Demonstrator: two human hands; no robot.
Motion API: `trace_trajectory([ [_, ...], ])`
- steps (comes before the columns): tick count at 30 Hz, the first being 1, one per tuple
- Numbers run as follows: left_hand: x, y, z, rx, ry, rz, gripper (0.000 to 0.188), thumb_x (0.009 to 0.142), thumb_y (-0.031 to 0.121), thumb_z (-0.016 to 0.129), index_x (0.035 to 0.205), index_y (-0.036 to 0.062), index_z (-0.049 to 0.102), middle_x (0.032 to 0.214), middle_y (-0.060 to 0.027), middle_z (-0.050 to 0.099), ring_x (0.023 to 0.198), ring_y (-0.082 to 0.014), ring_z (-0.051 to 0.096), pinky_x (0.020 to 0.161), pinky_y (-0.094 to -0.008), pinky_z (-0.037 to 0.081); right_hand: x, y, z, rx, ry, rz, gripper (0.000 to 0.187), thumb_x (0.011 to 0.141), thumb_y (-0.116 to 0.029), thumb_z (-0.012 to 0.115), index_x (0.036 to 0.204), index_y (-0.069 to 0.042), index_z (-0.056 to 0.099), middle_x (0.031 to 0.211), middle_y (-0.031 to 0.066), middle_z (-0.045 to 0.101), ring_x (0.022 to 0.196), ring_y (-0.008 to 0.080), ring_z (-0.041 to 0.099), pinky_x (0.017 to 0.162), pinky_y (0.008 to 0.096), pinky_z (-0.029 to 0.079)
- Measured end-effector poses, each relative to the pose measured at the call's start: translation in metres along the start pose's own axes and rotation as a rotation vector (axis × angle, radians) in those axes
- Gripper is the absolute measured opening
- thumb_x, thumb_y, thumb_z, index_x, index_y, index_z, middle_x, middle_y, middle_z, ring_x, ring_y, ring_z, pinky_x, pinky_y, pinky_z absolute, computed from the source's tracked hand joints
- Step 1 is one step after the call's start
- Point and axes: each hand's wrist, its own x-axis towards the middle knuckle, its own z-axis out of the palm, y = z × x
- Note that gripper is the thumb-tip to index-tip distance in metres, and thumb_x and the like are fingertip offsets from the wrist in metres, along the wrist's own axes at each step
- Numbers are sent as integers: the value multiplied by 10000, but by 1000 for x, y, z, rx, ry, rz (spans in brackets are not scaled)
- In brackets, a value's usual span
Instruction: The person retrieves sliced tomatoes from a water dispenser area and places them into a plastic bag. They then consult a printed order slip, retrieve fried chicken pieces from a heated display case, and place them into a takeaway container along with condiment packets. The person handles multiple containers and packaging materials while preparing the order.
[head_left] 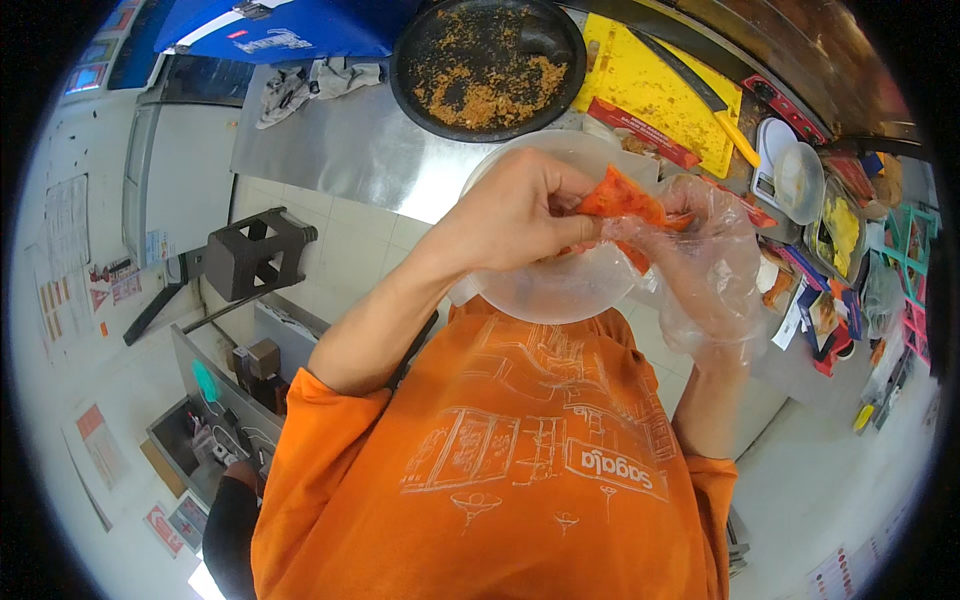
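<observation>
My left hand (520, 212), bare, is closed, its thumb and fingers pinching a folded orange-red piece (622, 196). I cannot tell whether this piece is a packet or food. My right hand (690, 235) wears a loose clear plastic glove, and its fingers close on the right side of the same piece. Both hands are over a translucent plastic bowl (545, 300) close to my body. More orange-red shows inside the bowl below the fingers, mostly hidden by my hands.
Beyond the bowl stands a black pan (420, 105) with brown crumbs. Right of it, a yellow-handled knife (735, 135) lies on a yellow cutting board (610, 70). A scale (775, 150) and several packages crowd the right. A blue box (300, 30) and grey cloth (345, 78) sit left.
</observation>
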Motion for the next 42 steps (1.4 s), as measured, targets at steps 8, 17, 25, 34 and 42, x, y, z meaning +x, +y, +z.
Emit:
trace_trajectory([
  [8, 19, -15, -9, 541, -224, 8, 125, 863, 73, 712, 950, -8, 750, 815, -142, 736, 748, -248, 719, 698, -360, 558, -9, 16, -54, -100, -33, 19, 274, 865, -13, 743, 1133, 14, 691, 960, 89, 718, 903, 141, 676, 785, 279, 520],
  [17, 83, -215, 31, 1619, -515, -423, 229, 802, 191, 730, 1002, 94, 783, 1081, -120, 761, 958, -293, 734, 845, -420, 563, -23, 139, -96, -757, 544, -88, 560, 915, -371, 741, 1329, -16, 617, 1259, 173, 689, 1141, 293, 674, 981, 405, 515],
  [25, 70, -142, 17, 1261, -578, -359, 224, 760, 162, 718, 926, 13, 736, 927, -202, 737, 903, -329, 724, 765, -388, 556, -65, 120, -73, -205, 702, -13, 271, 908, -142, 731, 1152, -28, 707, 1142, 122, 723, 1049, 232, 694, 937, 375, 532],
  [34, -3, 9, -25, 549, -112, -92, 191, 784, 67, 733, 815, 11, 554, 814, -141, 720, 748, -226, 688, 703, -334, 533, 11, 12, 8, -757, -93, -630, 213, 866, -162, 736, 1060, -76, 731, 1003, 141, 733, 985, 334, 690, 868, 417, 531],
  [42, -41, -6, -12, 162, 312, 18, 116, 961, 81, 651, 1001, -28, 651, 963, -98, 746, 860, -172, 697, 792, -310, 562, 34, 0, 26, -327, -306, -262, 151, 893, -163, 760, 945, -25, 730, 846, 113, 692, 754, 188, 635, 699, 324, 498],
])
